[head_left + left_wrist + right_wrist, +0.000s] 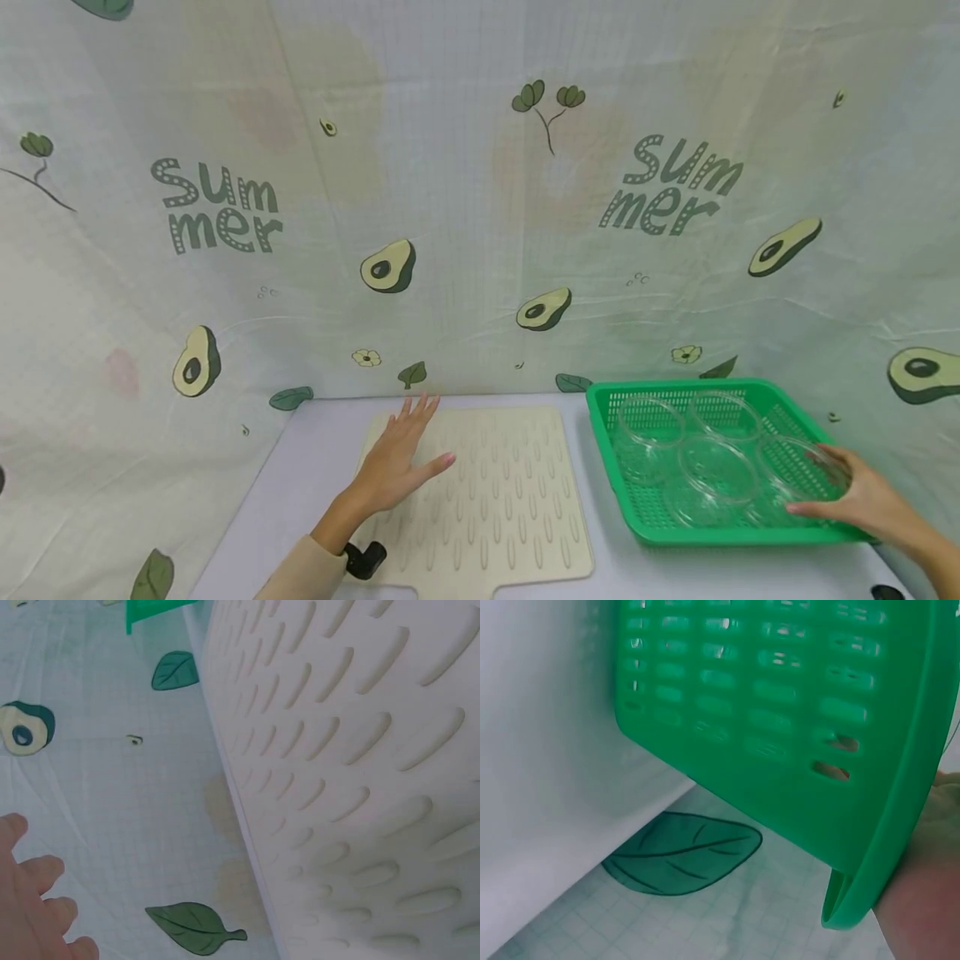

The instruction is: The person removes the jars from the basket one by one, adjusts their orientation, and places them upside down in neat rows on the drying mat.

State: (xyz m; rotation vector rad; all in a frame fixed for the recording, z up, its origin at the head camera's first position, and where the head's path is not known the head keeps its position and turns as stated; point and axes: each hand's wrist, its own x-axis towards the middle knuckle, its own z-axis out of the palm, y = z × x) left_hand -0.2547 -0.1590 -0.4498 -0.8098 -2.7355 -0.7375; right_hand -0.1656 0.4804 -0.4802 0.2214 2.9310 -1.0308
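Note:
My left hand (pixel 393 467) hovers with fingers spread above the left part of a cream board (pixel 517 500), which has rows of raised oval ridges and a handle at its front. In the left wrist view, only the left fingertips (pixel 45 874) show at the edge. At the right, a green plastic basket (pixel 645 533) contains several clear round bowls (pixel 718 471). My right hand (pixel 862 496) reaches over the basket's right side, thumb and fingers around the front right clear bowl (pixel 798 467). In the right wrist view, the basket wall (pixel 780 780) hides most of that hand.
Board and basket lie side by side on a white table (pixel 285 500). A pale curtain (pixel 450 192) printed with avocados, leaves and lettering hangs behind the table. The basket's rim (pixel 682 385) stands above the tabletop.

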